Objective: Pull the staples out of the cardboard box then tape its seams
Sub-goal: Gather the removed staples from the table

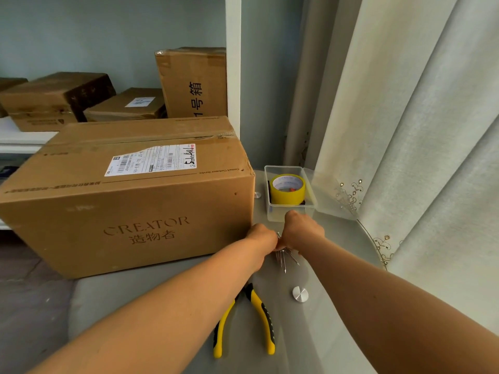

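Pinching staples [283, 256] — both hands [263, 236] together beside box [129, 211].

- The scene is lit by soft, even daylight, diffused through the pale curtain [405, 130] on the right.
- Only faint, soft-edged shadows are cast beneath the cardboard box [129, 201].
- A mild sheen is seen on the glass table [324, 319].
- Straight lines are bowed near the edges by wide-angle distortion.
- Slight softness is noticed at the frame edges.
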`<state>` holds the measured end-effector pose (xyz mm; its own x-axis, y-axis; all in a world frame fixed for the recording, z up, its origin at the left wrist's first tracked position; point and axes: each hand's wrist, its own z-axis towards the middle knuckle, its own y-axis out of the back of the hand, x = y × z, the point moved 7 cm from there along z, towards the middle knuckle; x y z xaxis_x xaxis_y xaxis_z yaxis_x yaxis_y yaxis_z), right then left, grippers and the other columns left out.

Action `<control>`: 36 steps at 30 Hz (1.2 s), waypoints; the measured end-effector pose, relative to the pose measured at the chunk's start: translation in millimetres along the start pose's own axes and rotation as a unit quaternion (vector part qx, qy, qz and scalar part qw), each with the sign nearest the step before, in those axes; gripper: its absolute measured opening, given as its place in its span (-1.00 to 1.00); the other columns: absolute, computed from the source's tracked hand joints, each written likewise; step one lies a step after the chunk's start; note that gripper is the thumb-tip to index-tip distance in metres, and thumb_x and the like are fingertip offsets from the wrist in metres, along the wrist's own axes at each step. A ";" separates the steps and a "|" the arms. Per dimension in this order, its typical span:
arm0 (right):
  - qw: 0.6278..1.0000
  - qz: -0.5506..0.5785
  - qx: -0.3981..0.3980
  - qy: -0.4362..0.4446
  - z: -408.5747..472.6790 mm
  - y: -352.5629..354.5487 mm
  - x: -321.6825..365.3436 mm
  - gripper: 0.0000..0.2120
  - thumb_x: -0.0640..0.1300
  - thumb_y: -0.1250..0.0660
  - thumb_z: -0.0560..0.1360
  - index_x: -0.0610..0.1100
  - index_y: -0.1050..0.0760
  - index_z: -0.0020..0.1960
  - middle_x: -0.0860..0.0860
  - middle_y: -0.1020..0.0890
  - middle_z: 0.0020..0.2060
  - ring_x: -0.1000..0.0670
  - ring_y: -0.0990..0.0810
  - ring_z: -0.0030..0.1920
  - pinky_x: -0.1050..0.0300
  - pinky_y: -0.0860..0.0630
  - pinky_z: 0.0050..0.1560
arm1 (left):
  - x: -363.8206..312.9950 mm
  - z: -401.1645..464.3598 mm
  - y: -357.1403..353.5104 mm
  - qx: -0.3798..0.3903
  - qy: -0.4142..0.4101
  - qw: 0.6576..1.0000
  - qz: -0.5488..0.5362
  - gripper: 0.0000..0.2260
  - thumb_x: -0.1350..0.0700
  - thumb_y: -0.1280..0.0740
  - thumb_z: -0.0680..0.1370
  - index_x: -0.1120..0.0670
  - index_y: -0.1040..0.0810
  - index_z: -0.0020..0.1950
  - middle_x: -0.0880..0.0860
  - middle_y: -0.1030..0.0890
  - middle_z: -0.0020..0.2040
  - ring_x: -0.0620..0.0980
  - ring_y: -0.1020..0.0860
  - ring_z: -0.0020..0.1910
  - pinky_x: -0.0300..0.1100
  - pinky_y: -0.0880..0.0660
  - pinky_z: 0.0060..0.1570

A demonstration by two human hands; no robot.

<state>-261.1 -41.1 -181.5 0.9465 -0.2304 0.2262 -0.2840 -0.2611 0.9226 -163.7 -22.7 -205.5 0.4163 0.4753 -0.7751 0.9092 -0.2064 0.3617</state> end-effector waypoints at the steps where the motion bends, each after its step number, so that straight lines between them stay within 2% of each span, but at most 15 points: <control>1: 1.000 -0.010 0.011 0.001 0.6 -1.4 0.9 -0.43 0.02 -0.55 0.33 -0.15 -0.36 0.18 -0.09 -0.55 0.11 -0.14 -0.60 0.10 0.00 -0.54 0.11 | -0.6 0.3 -2.2 0.010 0.001 1.000 -0.001 -0.74 0.29 -0.06 0.63 0.21 -0.36 0.30 0.11 -0.42 -0.13 0.03 -0.37 0.03 -0.16 -0.34 -0.03; 3: 0.998 -0.017 0.057 -0.001 1.6 -6.8 1.5 -0.37 0.05 -0.59 0.26 -0.15 -0.35 0.15 -0.10 -0.57 0.11 -0.14 -0.60 0.11 -0.06 -0.55 0.12 | -0.3 -0.9 -5.5 0.026 -0.002 1.000 -0.003 -0.69 0.29 -0.06 0.63 0.22 -0.34 0.37 0.18 -0.49 0.13 0.07 -0.45 0.06 -0.13 -0.43 0.02; 6: 0.990 -0.014 0.143 -0.005 -3.1 -16.5 -1.9 -0.21 0.00 -0.64 0.21 -0.20 -0.31 0.28 -0.14 -0.58 0.13 -0.14 -0.60 0.13 -0.12 -0.55 0.14 | 1.4 -4.9 -5.7 0.031 -0.006 0.999 -0.007 -0.65 0.27 -0.08 0.64 0.17 -0.29 0.43 0.20 -0.44 0.27 0.07 -0.43 0.07 -0.13 -0.44 0.04; 8: 0.986 0.007 0.165 -0.007 -6.9 -18.8 -5.6 -0.21 -0.13 -0.61 0.27 -0.20 -0.25 0.36 -0.18 -0.61 0.11 -0.15 -0.64 0.08 -0.11 -0.57 0.12 | 1.1 -6.6 -6.2 0.037 -0.019 0.999 -0.004 -0.62 0.25 -0.09 0.64 0.12 -0.27 0.46 0.17 -0.40 0.36 0.08 -0.43 0.22 -0.10 -0.45 0.09; 10: 0.986 0.050 0.161 -0.008 -7.3 -20.1 -7.9 -0.25 -0.23 -0.58 0.30 -0.20 -0.23 0.36 -0.22 -0.62 0.05 -0.17 -0.65 0.04 -0.11 -0.59 0.08 | 0.7 -6.9 -7.4 0.041 -0.026 0.999 0.001 -0.62 0.22 -0.10 0.64 0.09 -0.27 0.48 0.16 -0.40 0.37 0.10 -0.43 0.30 -0.09 -0.47 0.13; 14: 0.990 0.068 0.126 0.009 -3.5 -16.4 -9.7 -0.39 -0.30 -0.53 0.34 -0.25 -0.33 0.29 -0.13 -0.56 -0.28 -0.13 -0.65 -0.13 -0.07 -0.61 0.03 | 1.4 -8.8 -7.5 0.043 -0.025 0.999 -0.012 -0.64 0.22 -0.07 0.65 0.11 -0.30 0.45 0.17 -0.41 0.36 0.11 -0.42 0.31 -0.06 -0.45 0.18; 18: 0.990 0.093 0.101 0.012 0.2 -7.7 -11.1 -0.51 -0.27 -0.51 0.38 -0.29 -0.42 0.24 -0.09 -0.53 -0.36 -0.07 -0.60 -0.30 0.01 -0.62 -0.01 | 5.0 -7.9 -4.1 0.038 -0.015 0.998 -0.055 -0.66 0.21 -0.05 0.65 0.13 -0.31 0.43 0.14 -0.41 0.36 0.09 -0.41 0.32 -0.08 -0.43 0.18; 21: 0.988 0.113 0.102 0.012 1.8 -7.7 -5.9 -0.47 -0.18 -0.57 0.32 -0.27 -0.41 0.18 -0.14 -0.59 -0.27 -0.10 -0.64 -0.22 -0.01 -0.63 -0.05 | 7.5 -6.0 -1.8 0.039 0.001 0.995 -0.089 -0.67 0.23 -0.04 0.64 0.14 -0.32 0.41 0.14 -0.45 0.33 0.06 -0.49 0.24 -0.10 -0.45 0.15; 23: 0.993 0.079 0.085 0.023 3.2 -10.5 -1.8 -0.42 -0.09 -0.61 0.27 -0.24 -0.41 0.15 -0.13 -0.60 -0.21 -0.12 -0.67 -0.13 -0.04 -0.63 -0.02 | 8.2 -4.8 -2.6 0.041 0.007 0.995 -0.087 -0.67 0.25 -0.05 0.63 0.14 -0.33 0.38 0.17 -0.49 0.29 0.05 -0.52 0.16 -0.11 -0.46 0.12; 26: 0.998 0.006 0.046 0.040 4.4 -10.0 5.0 -0.47 0.00 -0.62 0.24 -0.19 -0.43 0.03 -0.13 -0.64 -0.02 -0.14 -0.64 0.03 -0.01 -0.58 0.08 | 8.7 -2.8 -3.8 0.040 0.018 0.995 -0.088 -0.64 0.28 -0.07 0.61 0.13 -0.32 0.40 0.17 -0.45 0.32 0.07 -0.46 0.26 -0.09 -0.43 0.14; 29: 0.998 -0.031 0.030 0.042 4.7 -5.1 7.6 -0.42 -0.05 -0.59 0.29 -0.18 -0.42 0.18 -0.12 -0.58 0.12 -0.15 -0.57 0.16 0.02 -0.51 0.12 | 7.7 -2.4 -5.8 0.043 0.021 0.995 -0.087 -0.61 0.29 -0.10 0.60 0.12 -0.31 0.43 0.16 -0.43 0.34 0.07 -0.42 0.30 -0.07 -0.40 0.22; 33: 0.998 -0.040 0.034 0.040 6.8 -4.6 6.4 -0.39 -0.06 -0.59 0.30 -0.19 -0.40 0.22 -0.14 -0.57 0.15 -0.16 -0.56 0.18 0.01 -0.52 0.15 | 5.7 -1.6 -5.8 0.044 0.016 0.995 -0.083 -0.61 0.30 -0.10 0.60 0.13 -0.31 0.42 0.17 -0.43 0.34 0.07 -0.42 0.30 -0.08 -0.41 0.21; 36: 0.998 -0.030 0.043 0.041 8.5 -5.8 7.2 -0.51 -0.10 -0.58 0.30 -0.15 -0.36 0.06 -0.13 -0.61 0.09 -0.16 -0.61 0.11 -0.02 -0.55 0.15 | 5.8 -0.6 -5.0 0.041 0.021 0.996 -0.082 -0.61 0.31 -0.11 0.59 0.12 -0.32 0.42 0.18 -0.42 0.35 0.08 -0.41 0.32 -0.09 -0.42 0.20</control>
<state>-253.9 -49.2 -187.9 0.9704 -0.1352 0.2002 -0.2359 -0.3522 0.9057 -165.8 -18.4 -211.6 0.2625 0.5436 -0.7972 0.9636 -0.1909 0.1871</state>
